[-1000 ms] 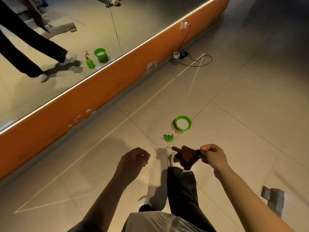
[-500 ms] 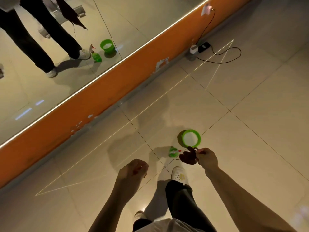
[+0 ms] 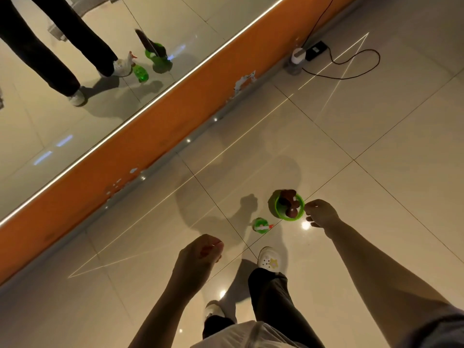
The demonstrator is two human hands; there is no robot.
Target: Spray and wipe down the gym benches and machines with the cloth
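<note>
One dark brown cloth [image 3: 288,202] lies bunched in the mouth of a small green bucket [image 3: 278,214] on the tiled floor [image 3: 376,136], part of it draped over the far rim. Just right of the bucket hangs the right hand [image 3: 320,213], fingers curled inward near the rim; whether it has any hold on the cloth cannot be told from here, and nothing shows between the fingertips. Near-left of the bucket stands a green spray bottle [image 3: 261,225] with a white and red head, seen from above and untouched. The left hand [image 3: 200,252] hangs nearer and further left, loosely curled and holding nothing. Below are dark trousers and a white clog [image 3: 269,261] stepping toward the bucket. Far left, an orange skirting [image 3: 155,136] runs under a wall mirror [image 3: 75,101] that reflects legs, bottle and bucket; far right a black cable [image 3: 351,69] leads to a small white device [image 3: 298,55]. No bench or machine is in sight, so this looks like the supply step, wetting or parking the cloth. Next would come lifting the cloth out, probably wringing it, and taking up the bottle with the free hand.
</note>
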